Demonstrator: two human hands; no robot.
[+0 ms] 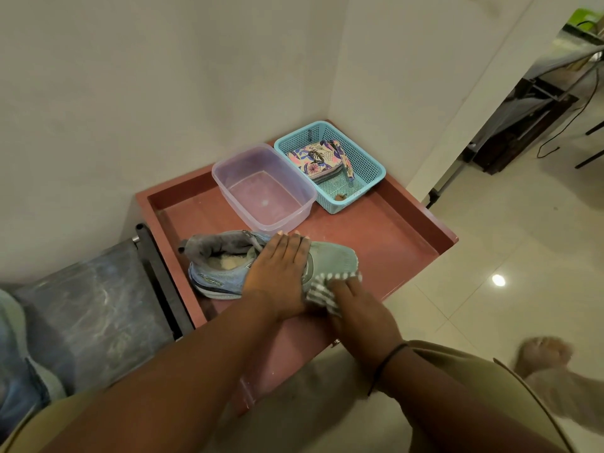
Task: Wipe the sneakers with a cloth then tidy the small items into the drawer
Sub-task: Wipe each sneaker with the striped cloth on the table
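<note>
A blue and green sneaker lies on the reddish cabinet top, toe pointing right. My left hand rests flat across its middle with straight fingers. My right hand holds a grey and white striped cloth against the near side of the toe. A second sneaker shows partly at the far left edge. A teal basket at the back holds a floral pouch and a few small items.
A clear plastic tub stands beside the basket, just behind the sneaker. A dark seat adjoins the cabinet on the left. Walls close the back and left. Tiled floor lies to the right, with my foot on it.
</note>
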